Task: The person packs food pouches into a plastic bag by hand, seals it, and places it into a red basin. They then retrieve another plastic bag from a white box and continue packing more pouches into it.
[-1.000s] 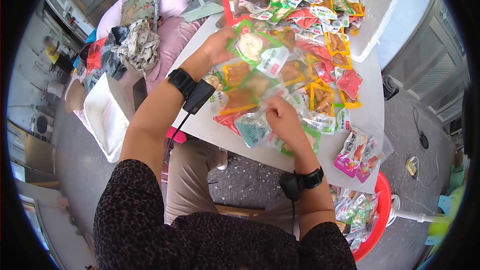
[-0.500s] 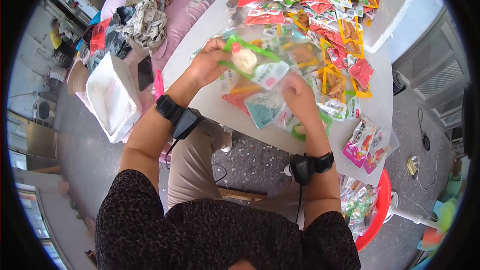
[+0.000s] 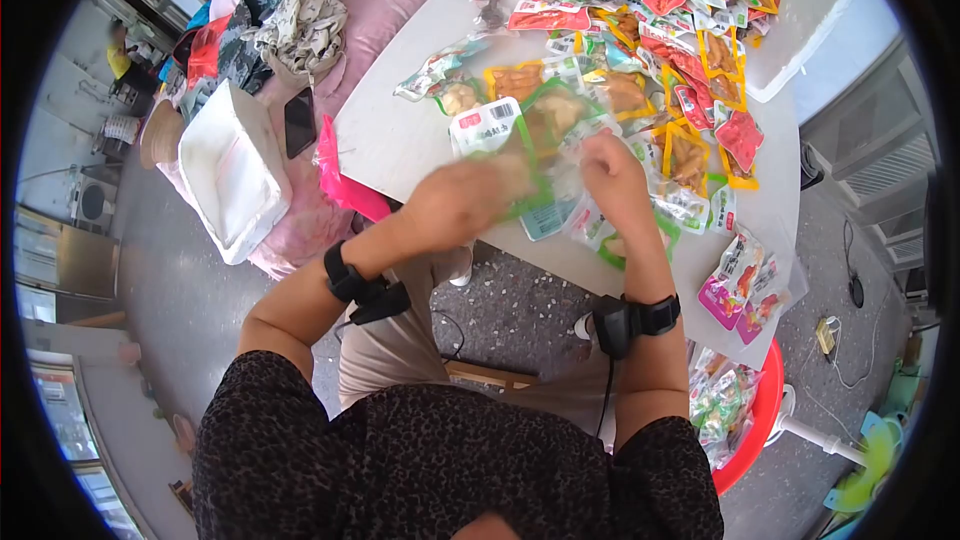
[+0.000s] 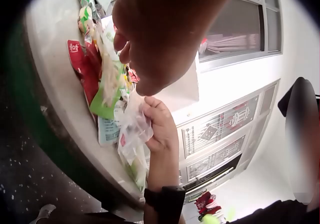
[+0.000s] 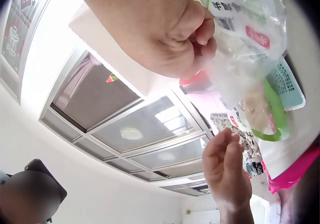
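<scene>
My right hand (image 3: 612,172) pinches a crumpled clear plastic bag (image 4: 134,126) over the near edge of the table. To its left is my left hand (image 3: 465,202), blurred in the head view and with bent fingers in the right wrist view. Its fingertips come close to a green-edged food packet (image 5: 267,115); I cannot tell whether they pinch anything. A green-edged packet with a white barcode label (image 3: 488,128) shows just beyond the left hand. A teal-printed packet (image 5: 287,86) lies under the bag.
Sealed food packets (image 3: 690,60) heap across the table (image 3: 400,125) and spill from a white foam box (image 3: 815,35). Two pink-bottomed pouches (image 3: 735,290) lie at the right. Below stands a red basin (image 3: 768,410) of packets. A white box (image 3: 230,180) and phone (image 3: 299,123) are left.
My left hand has come down toward my body, away from where it held a green-edged packet. My right hand stays by the clear bag. The head view has shifted slightly.
</scene>
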